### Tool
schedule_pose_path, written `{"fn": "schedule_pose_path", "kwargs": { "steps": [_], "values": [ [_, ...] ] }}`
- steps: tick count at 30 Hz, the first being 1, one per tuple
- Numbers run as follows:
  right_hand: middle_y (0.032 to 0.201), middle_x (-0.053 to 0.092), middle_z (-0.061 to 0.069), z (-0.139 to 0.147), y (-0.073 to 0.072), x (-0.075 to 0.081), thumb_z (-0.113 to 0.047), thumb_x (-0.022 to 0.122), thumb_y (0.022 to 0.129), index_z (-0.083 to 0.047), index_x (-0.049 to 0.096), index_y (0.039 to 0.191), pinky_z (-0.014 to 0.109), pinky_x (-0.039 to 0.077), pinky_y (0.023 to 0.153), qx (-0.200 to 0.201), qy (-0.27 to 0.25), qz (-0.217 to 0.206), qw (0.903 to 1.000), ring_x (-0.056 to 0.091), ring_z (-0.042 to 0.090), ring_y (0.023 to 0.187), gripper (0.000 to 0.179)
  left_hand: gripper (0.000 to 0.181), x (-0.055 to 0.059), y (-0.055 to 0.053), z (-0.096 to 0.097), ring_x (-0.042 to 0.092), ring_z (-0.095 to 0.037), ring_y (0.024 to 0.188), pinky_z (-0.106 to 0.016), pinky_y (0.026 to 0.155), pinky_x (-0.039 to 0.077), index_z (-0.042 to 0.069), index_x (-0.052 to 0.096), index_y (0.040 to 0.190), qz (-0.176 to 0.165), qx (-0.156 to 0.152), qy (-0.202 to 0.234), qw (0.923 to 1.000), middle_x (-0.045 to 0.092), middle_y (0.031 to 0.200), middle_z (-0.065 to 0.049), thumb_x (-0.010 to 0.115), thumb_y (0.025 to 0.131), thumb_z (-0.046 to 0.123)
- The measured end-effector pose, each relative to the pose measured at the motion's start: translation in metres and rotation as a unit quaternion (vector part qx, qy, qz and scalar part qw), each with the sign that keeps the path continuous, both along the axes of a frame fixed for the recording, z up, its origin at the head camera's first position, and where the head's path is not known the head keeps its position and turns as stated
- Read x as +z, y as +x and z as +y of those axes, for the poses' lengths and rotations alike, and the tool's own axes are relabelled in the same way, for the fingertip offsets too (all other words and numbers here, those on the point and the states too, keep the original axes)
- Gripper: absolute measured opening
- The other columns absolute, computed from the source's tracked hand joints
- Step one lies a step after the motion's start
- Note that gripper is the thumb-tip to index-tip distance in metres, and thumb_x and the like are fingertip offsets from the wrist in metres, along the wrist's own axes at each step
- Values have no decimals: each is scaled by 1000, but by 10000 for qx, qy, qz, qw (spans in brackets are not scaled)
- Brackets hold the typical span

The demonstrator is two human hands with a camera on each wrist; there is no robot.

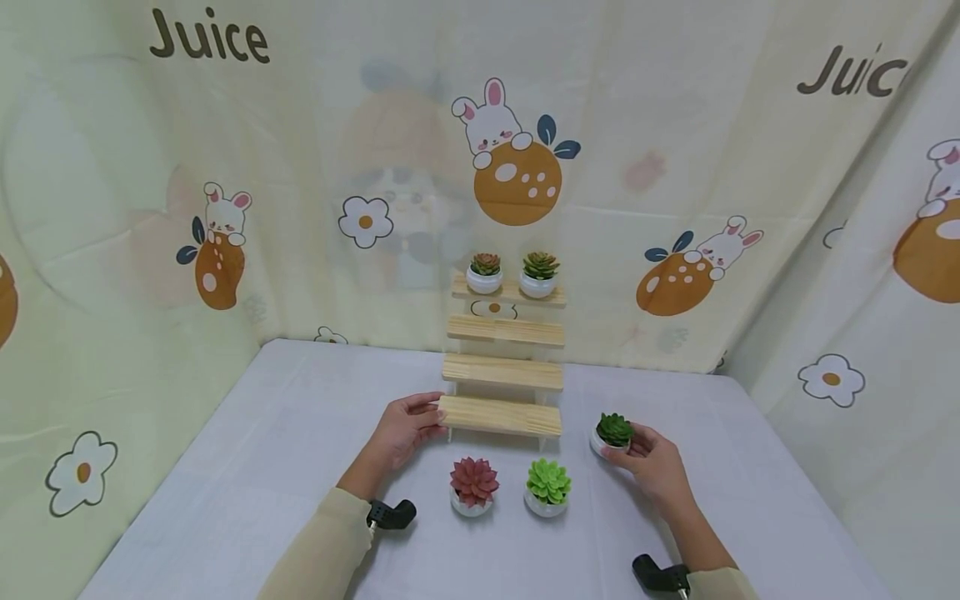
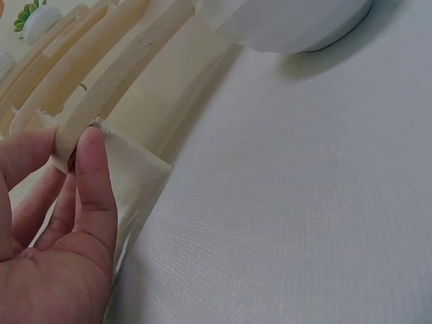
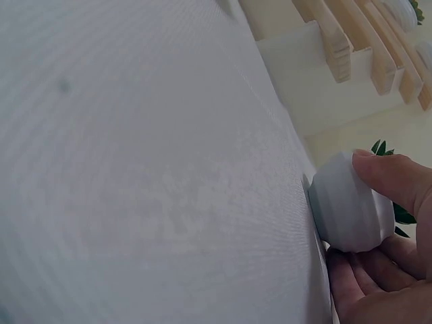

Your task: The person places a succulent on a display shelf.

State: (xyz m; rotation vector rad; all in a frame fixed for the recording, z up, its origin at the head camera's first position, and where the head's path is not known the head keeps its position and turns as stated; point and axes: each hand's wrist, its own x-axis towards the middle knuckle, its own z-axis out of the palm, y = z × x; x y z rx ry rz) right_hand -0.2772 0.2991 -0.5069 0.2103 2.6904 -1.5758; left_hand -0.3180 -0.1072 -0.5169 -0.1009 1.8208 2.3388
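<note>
A stepped wooden display stand (image 1: 501, 372) rises at the back middle of the table. My left hand (image 1: 405, 429) pinches the left end of its lowest board (image 2: 128, 74) between thumb and fingers. To the right of the stand, my right hand (image 1: 656, 468) grips a dark green potted succulent (image 1: 615, 430) by its white pot (image 3: 351, 202). The pot's base is against or very close to the tabletop. A red potted succulent (image 1: 474, 483) and a bright green potted succulent (image 1: 548, 485) stand between my hands, in front of the stand.
On the top board sit two more potted succulents, a reddish-green one (image 1: 485, 272) at left and a green one (image 1: 539, 273) at right. A white cloth covers the table (image 1: 337, 379). Printed curtains (image 1: 405, 167) hang behind it and at both sides.
</note>
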Motion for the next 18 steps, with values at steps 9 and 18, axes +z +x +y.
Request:
{"fn": "schedule_pose_path", "kwargs": {
  "steps": [9,18],
  "values": [
    [144,56,27,1,-1,-1,-32,85,85,4,43,150,15,56,90,-77,72,11,9999,58,36,132,86,44,0,0,1,71,-18,89,-30,79,65,-2,62,137,-7,-24,-7,10000,69,109,-13,68,94,-5],
    [142,59,26,-3,1,2,-34,85,84,3,45,150,22,57,93,-146,171,26,9997,59,36,130,85,43,1,1,0,71,-18,90,-31,82,65,0,63,137,-49,22,-38,10000,69,112,-14,68,94,-4]
  ]
}}
